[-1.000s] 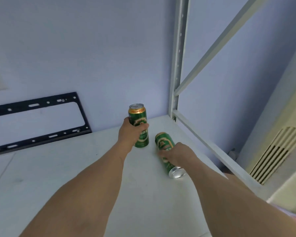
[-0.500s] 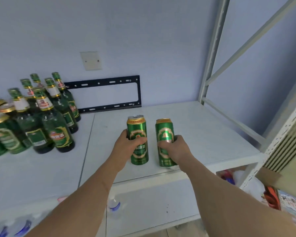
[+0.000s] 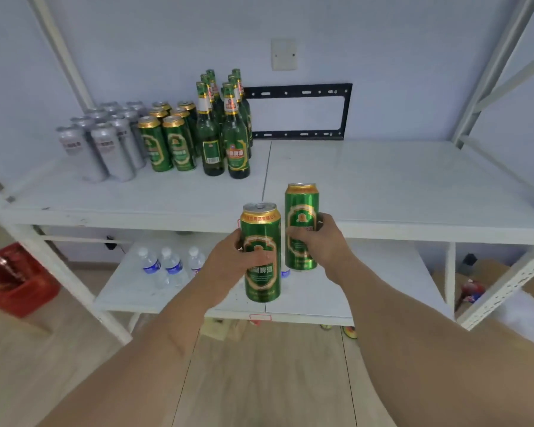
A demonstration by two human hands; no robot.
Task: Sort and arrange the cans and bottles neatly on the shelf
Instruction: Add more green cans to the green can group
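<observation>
My left hand (image 3: 228, 260) grips an upright green can (image 3: 261, 241) in front of the white shelf (image 3: 383, 186), off its front edge. Beside it my right hand (image 3: 324, 241) grips a second green can (image 3: 301, 217), also upright and held in the air. On the shelf's left part stand several silver cans (image 3: 105, 140), a block of green cans (image 3: 167, 140) and several green glass bottles (image 3: 225, 124), grouped by kind in rows.
Water bottles (image 3: 170, 266) stand on the lower shelf board (image 3: 321, 303). A red crate (image 3: 13, 278) sits on the floor at left. A black wall bracket (image 3: 296, 114) hangs behind the shelf. White uprights (image 3: 59, 53) frame both sides; boxes lie at lower right.
Both hands lifted the two green cans off the right end of the shelf and drew them back toward me. The view swung left and now takes in the whole shelf.
</observation>
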